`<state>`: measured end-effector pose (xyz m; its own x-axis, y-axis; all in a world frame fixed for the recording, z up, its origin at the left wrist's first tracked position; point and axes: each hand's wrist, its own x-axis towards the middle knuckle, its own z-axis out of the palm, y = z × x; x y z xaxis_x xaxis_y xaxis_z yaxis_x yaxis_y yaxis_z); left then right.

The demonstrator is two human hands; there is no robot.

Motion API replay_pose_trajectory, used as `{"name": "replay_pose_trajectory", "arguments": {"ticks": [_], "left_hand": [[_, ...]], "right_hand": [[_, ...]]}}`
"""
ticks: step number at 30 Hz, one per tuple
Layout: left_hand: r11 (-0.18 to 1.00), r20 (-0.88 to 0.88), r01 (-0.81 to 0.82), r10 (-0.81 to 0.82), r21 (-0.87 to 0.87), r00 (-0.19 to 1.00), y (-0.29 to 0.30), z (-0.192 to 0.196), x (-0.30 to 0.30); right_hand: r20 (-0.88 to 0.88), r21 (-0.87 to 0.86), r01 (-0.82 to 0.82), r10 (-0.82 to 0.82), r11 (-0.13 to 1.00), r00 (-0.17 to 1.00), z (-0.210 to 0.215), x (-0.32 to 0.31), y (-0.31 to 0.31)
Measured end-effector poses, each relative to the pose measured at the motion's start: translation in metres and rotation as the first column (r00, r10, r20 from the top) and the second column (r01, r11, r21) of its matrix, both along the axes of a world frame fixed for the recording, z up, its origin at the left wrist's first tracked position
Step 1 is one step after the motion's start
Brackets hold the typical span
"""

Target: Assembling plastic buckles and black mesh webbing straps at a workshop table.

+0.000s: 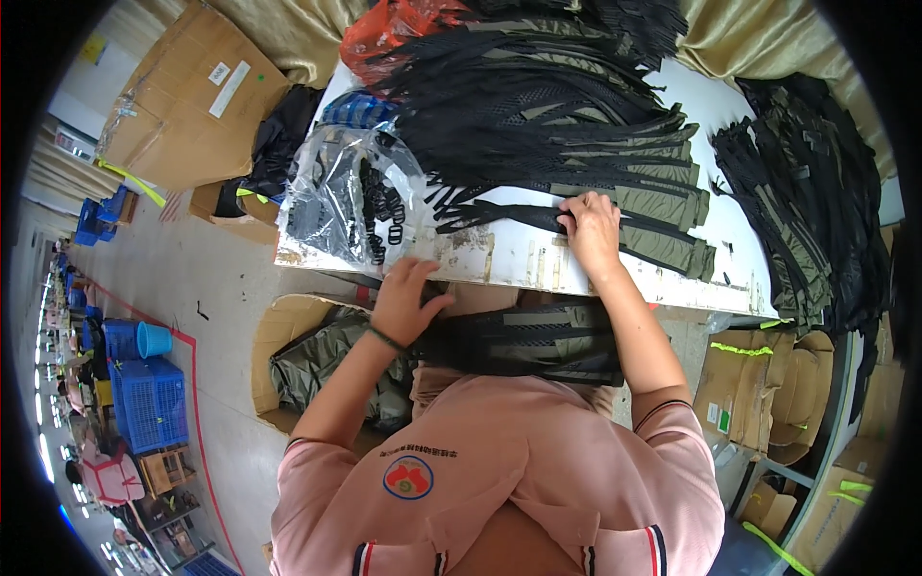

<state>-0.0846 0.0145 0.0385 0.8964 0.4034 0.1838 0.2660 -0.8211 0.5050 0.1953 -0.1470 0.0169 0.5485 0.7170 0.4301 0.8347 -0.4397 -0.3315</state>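
My right hand (592, 235) rests over the white table, its fingers closed on the near end of a black and olive fabric strap (519, 215). Beyond it, many similar straps (538, 125) lie fanned in an overlapping pile. My left hand (408, 298) is at the table's front edge with its fingers apart and nothing seen in it. Close by is a clear plastic bag (336, 192) holding black buckles (394, 216). Across my lap lies another bundle of black and olive straps (528, 341).
A red plastic bag (384, 43) sits at the table's far left. More dark straps (797, 211) hang over the right side. An open carton (279, 326) with olive fabric stands below left; another carton (759, 384) is lower right. Blue crates (149, 408) stand on the floor at left.
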Motion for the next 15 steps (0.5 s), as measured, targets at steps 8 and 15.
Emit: {"name": "replay_pose_trajectory", "arguments": {"ticks": [8, 15], "left_hand": [[0.939, 0.059, 0.086, -0.112, 0.332, 0.992, 0.022, -0.034, 0.097], [0.923, 0.005, 0.155, -0.168, 0.351, 0.986, 0.031, -0.053, 0.097]], "right_hand": [[-0.014, -0.018, -0.044, 0.044, 0.999, 0.999, -0.011, -0.008, -0.002], [-0.177, -0.077, -0.115, 0.1, 0.99, 0.979, -0.014, 0.006, -0.018]]}}
